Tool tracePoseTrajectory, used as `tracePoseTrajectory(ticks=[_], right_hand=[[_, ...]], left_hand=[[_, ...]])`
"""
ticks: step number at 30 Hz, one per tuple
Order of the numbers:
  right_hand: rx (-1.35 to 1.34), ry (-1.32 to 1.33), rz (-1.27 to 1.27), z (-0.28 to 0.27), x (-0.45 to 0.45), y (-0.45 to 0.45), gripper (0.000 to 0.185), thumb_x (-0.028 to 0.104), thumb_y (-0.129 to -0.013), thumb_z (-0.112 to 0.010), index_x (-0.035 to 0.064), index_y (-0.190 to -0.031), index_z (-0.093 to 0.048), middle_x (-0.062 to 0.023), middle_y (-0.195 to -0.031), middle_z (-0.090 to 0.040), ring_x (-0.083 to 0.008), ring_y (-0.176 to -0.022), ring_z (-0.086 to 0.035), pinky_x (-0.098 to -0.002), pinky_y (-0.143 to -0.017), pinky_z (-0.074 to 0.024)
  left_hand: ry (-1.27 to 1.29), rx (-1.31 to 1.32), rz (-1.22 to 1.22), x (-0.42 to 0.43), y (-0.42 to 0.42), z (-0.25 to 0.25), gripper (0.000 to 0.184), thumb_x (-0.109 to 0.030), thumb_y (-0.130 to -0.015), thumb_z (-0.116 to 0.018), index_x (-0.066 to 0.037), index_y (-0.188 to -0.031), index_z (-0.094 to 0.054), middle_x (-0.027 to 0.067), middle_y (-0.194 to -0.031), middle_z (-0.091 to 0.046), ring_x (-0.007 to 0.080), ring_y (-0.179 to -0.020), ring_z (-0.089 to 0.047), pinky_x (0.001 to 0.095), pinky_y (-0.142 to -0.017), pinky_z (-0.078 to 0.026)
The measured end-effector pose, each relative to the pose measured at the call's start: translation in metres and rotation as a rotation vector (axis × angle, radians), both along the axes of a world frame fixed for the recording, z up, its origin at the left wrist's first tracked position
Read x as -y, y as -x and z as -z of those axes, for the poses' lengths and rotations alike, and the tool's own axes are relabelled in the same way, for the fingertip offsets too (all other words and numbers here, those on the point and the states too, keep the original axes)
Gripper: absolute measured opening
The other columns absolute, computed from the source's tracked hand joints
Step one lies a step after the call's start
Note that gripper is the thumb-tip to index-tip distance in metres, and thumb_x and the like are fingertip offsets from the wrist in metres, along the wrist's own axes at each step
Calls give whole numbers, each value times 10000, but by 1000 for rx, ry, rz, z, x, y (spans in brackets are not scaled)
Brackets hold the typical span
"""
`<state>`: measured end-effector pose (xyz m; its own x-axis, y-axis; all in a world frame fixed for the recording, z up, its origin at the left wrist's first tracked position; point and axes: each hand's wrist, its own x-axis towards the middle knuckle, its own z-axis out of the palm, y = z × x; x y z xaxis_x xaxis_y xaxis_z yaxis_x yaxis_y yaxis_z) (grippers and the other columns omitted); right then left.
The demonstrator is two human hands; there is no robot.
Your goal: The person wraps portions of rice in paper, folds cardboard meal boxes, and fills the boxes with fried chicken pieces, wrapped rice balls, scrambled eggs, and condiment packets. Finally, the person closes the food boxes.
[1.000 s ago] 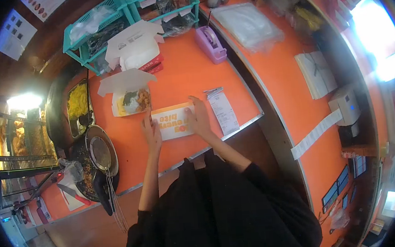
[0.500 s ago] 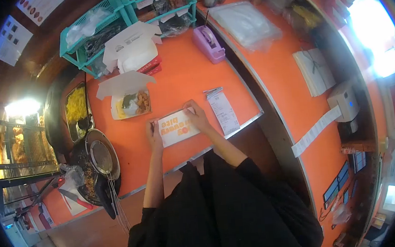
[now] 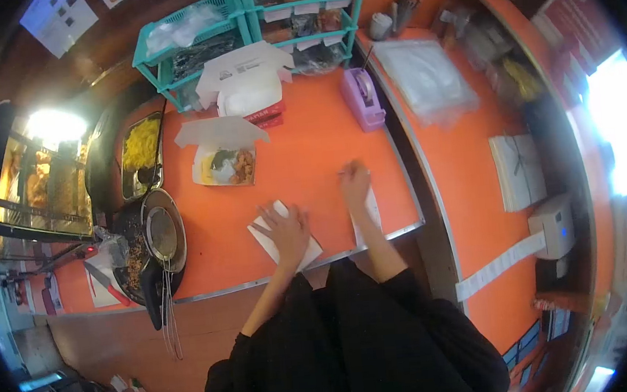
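My left hand (image 3: pixel 287 235) lies flat with its fingers spread on a white paper packet (image 3: pixel 264 238) near the counter's front edge. The packet sits at a slant, and the hand covers most of it. To the right, my right hand (image 3: pixel 355 183) is over the upper end of a printed receipt (image 3: pixel 370 210), its fingers curled and slightly blurred. Hand and forearm hide much of the receipt. Beyond the left hand stands an open takeaway box (image 3: pixel 205 169) with fried pieces, something white, green and yellow inside.
Further back are another open white box (image 3: pixel 242 80), a purple tape dispenser (image 3: pixel 363 100) and teal racks (image 3: pixel 259 23). At left, a pan with a strainer (image 3: pixel 162 234) and whisk (image 3: pixel 168 310) overhangs the edge. A receipt printer (image 3: pixel 553 229) stands on the right-hand counter.
Both hands held the packet, its orange lettering showing. Now the left hand presses it flat, turned at a slant, while the right hand has let go and moved to the receipt. The view has shifted.
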<state>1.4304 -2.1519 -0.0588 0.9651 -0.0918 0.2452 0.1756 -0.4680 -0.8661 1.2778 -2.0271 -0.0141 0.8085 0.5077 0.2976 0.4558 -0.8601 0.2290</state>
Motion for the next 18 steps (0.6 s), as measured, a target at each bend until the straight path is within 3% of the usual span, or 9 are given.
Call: tracePoseTrajectory(ticks=[1,3,6,8,10,11,12,15,18], right_hand=[[-408,-352,7,-79,11,-12,246,212,-906,-518,38,-1071,-465,-196,-777,-577,-389,-705,-605,-453,-638,-477],[383,346,174,-52,42,-86,328,165,-867,-560,50,-1127,-394,-243,-1023,-495,-421,-853,-593,-466,-706,-495],[82,306,57,-68,57,-144,310,227,-861,-550,31,-1086,-467,-252,-1204,-370,-423,-915,-580,-482,-744,-498],[-31,625,-17,-52,59,-181,316,284,-870,-507,27,-1048,-554,-237,-1235,-371,-416,-890,-587,-495,-762,-493],[-128,599,-72,-33,60,-207,336,307,-874,-489,15,-1006,-589,-231,-1248,-374,-424,-897,-579,-502,-787,-481],[-234,577,-105,-21,64,-218,372,331,-878,-471,3,-964,-624,-224,-1261,-377,-432,-904,-572,-508,-812,-468],[-183,504,-221,-4,79,-230,361,318,-880,-479,-3,-931,-637,-227,-1232,-409,-431,-913,-556,-502,-835,-449],[-110,129,-253,28,100,-223,277,237,-862,-525,-6,-868,-659,-232,-1033,-560,-403,-911,-530,-471,-849,-431],[98,29,-192,-6,104,-158,158,115,-811,-570,-10,-854,-656,-222,-768,-631,-377,-838,-575,-440,-764,-476]], left_hand=[[64,9,141,8,2,-12,252,-332,-858,-539,-129,-984,-617,245,-1278,-388,482,-1286,-253,700,-1001,-121],[130,23,266,15,-3,-14,200,-279,-815,-592,-130,-945,-622,227,-1275,-404,464,-1303,-244,708,-1011,-84],[261,-40,707,9,-14,1,274,-167,-710,-622,-139,-982,-606,180,-1311,-404,394,-1311,-283,721,-1008,-76],[324,-25,631,15,-12,0,363,-194,-715,-629,-153,-1073,-586,191,-1341,-375,415,-1310,-275,707,-1012,-96],[386,-15,555,28,-4,-9,453,-221,-719,-635,-168,-1164,-566,203,-1371,-345,436,-1309,-268,692,-1016,-116],[316,6,269,41,3,-16,557,-273,-715,-659,-213,-1249,-512,217,-1385,-319,456,-1297,-268,670,-1010,-154],[240,22,-15,51,7,-23,666,-325,-711,-683,-259,-1335,-458,231,-1400,-292,476,-1286,-267,648,-1004,-192],[160,-91,-184,59,10,-29,777,-393,-673,-704,-369,-1385,-393,248,-1422,-239,508,-1242,-297,626,-954,-264],[202,-100,-172,56,11,-23,768,-399,-667,-710,-417,-1368,-396,246,-1402,-267,483,-1161,-373,601,-893,-320]])
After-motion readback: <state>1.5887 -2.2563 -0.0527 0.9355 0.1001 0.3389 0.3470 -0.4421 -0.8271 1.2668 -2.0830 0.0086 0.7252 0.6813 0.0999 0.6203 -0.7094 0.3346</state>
